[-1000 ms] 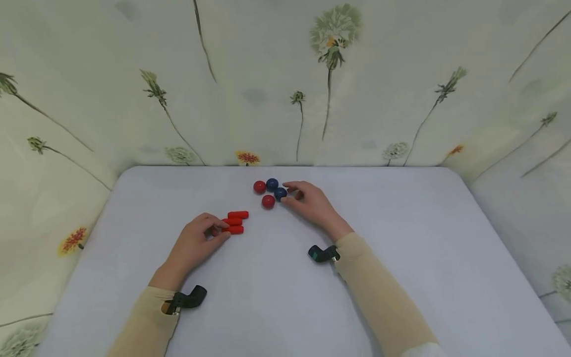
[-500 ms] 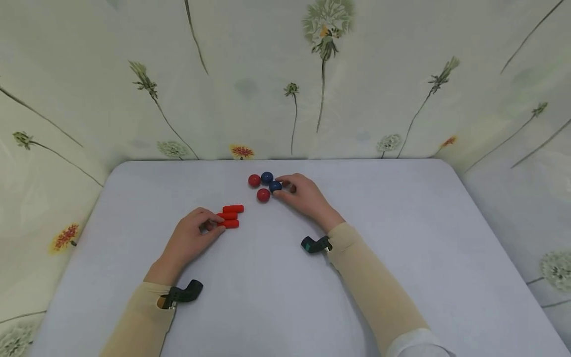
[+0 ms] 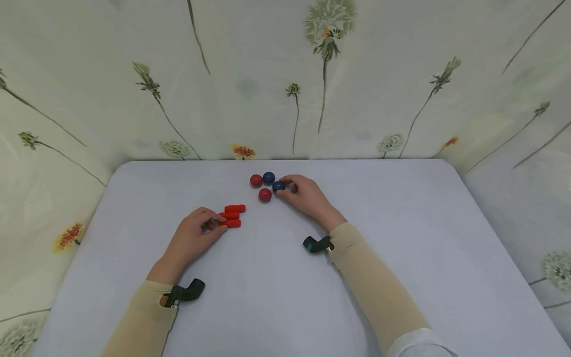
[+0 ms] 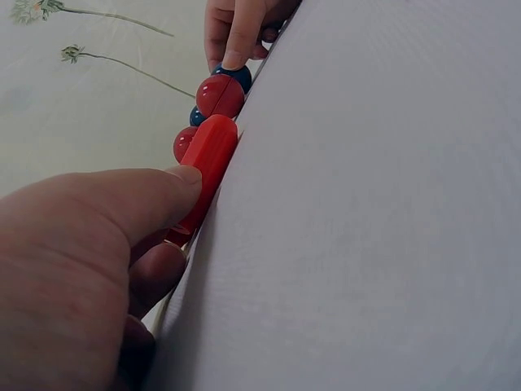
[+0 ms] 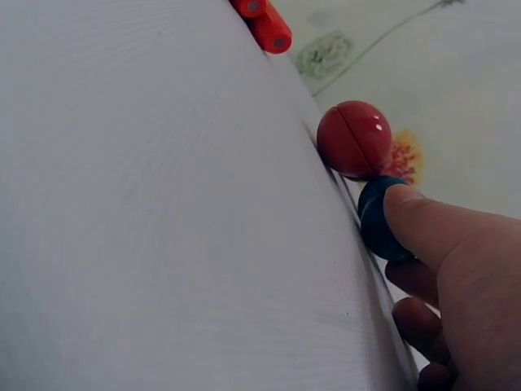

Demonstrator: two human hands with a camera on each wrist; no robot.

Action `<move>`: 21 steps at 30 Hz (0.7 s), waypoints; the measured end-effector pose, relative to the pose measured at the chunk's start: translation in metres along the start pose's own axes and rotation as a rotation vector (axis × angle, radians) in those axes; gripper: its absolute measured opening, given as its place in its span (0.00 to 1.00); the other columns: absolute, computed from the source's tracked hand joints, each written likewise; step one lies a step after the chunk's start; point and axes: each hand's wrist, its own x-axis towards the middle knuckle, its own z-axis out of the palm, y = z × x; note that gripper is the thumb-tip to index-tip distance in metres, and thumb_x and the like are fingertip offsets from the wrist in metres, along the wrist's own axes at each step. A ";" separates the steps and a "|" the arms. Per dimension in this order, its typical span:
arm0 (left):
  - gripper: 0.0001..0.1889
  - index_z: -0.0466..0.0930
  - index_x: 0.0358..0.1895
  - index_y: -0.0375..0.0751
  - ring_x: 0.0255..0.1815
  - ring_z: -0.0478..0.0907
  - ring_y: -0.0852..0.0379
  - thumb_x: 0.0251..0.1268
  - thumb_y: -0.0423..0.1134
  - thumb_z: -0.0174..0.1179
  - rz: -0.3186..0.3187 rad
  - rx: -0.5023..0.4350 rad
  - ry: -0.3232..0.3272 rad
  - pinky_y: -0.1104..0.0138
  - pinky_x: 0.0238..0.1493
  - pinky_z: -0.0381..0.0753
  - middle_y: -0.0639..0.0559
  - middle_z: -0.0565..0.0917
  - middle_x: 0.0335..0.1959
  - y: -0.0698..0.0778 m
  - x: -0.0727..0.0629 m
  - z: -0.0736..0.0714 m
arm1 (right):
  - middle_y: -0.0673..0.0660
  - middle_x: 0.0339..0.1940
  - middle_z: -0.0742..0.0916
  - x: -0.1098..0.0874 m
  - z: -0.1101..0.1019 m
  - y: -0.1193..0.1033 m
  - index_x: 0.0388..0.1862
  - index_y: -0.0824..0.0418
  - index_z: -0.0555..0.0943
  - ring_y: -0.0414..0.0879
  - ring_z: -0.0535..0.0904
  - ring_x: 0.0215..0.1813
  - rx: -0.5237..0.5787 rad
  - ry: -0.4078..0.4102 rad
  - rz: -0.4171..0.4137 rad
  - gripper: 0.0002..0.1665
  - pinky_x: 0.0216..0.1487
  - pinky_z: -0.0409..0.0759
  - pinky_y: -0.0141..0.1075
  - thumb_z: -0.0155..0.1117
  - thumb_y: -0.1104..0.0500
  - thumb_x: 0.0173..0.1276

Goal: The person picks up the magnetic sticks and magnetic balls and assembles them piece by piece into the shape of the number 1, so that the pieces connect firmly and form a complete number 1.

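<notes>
In the head view, my left hand (image 3: 194,238) is at the left ends of three short red cylinders (image 3: 235,208) lying side by side. Its thumb and fingertips pinch the nearer ones; the left wrist view shows the thumb pressed on the front red cylinder (image 4: 213,159). My right hand (image 3: 308,198) pinches a dark blue ball (image 3: 278,186) between thumb and fingers. Beside that ball are a red ball (image 3: 265,195), a second blue ball (image 3: 268,177) and another red ball (image 3: 256,180). The right wrist view shows the thumb on the blue ball (image 5: 380,220), close to the red ball (image 5: 354,139).
All these lie on a white-covered table (image 3: 267,297), the balls near its far edge. Behind it hangs a pale curtain (image 3: 250,109) with printed dandelions. A dark wrist camera (image 3: 187,291) sits on the left sleeve, another wrist camera (image 3: 317,244) on the right.
My right fingers have come in around the blue ball, which has shifted slightly right, away from the other balls. My left hand stays at the red cylinders. The head view has tilted a little.
</notes>
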 end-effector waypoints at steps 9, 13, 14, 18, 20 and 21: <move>0.08 0.85 0.43 0.54 0.37 0.75 0.62 0.61 0.40 0.70 0.008 -0.004 0.000 0.64 0.39 0.75 0.62 0.79 0.40 0.000 0.000 0.000 | 0.47 0.42 0.85 -0.003 -0.004 0.004 0.60 0.51 0.81 0.42 0.77 0.42 -0.002 0.016 0.012 0.28 0.46 0.75 0.41 0.66 0.39 0.66; 0.08 0.85 0.43 0.54 0.37 0.75 0.63 0.61 0.40 0.70 0.002 -0.006 -0.001 0.64 0.39 0.76 0.63 0.79 0.40 -0.001 0.001 0.001 | 0.47 0.48 0.85 -0.007 -0.007 0.007 0.61 0.50 0.81 0.41 0.77 0.46 0.000 0.006 0.003 0.28 0.50 0.75 0.40 0.66 0.40 0.66; 0.08 0.85 0.43 0.54 0.38 0.75 0.63 0.61 0.41 0.70 0.001 -0.006 -0.003 0.64 0.40 0.76 0.63 0.79 0.40 -0.001 0.001 0.000 | 0.47 0.50 0.85 -0.009 -0.008 0.008 0.62 0.50 0.80 0.41 0.77 0.46 -0.002 0.003 0.003 0.28 0.51 0.75 0.40 0.66 0.40 0.67; 0.08 0.85 0.43 0.53 0.38 0.75 0.63 0.62 0.41 0.70 -0.004 -0.004 -0.012 0.64 0.40 0.76 0.62 0.79 0.41 0.000 0.001 0.000 | 0.49 0.54 0.84 -0.017 -0.013 0.012 0.63 0.51 0.80 0.43 0.77 0.48 -0.009 -0.002 -0.001 0.28 0.53 0.75 0.42 0.66 0.42 0.67; 0.08 0.85 0.44 0.53 0.38 0.75 0.62 0.62 0.41 0.69 -0.004 -0.001 -0.013 0.64 0.40 0.76 0.61 0.80 0.41 0.001 0.000 -0.001 | 0.50 0.55 0.84 -0.020 -0.015 0.014 0.64 0.51 0.79 0.43 0.78 0.49 -0.013 -0.008 -0.008 0.28 0.53 0.75 0.42 0.66 0.42 0.68; 0.08 0.85 0.44 0.52 0.38 0.75 0.62 0.62 0.41 0.69 -0.004 -0.004 -0.013 0.63 0.40 0.76 0.61 0.80 0.41 0.001 0.000 -0.001 | 0.50 0.55 0.84 -0.021 -0.016 0.015 0.64 0.51 0.79 0.43 0.78 0.49 -0.016 -0.008 -0.012 0.28 0.53 0.75 0.42 0.66 0.42 0.68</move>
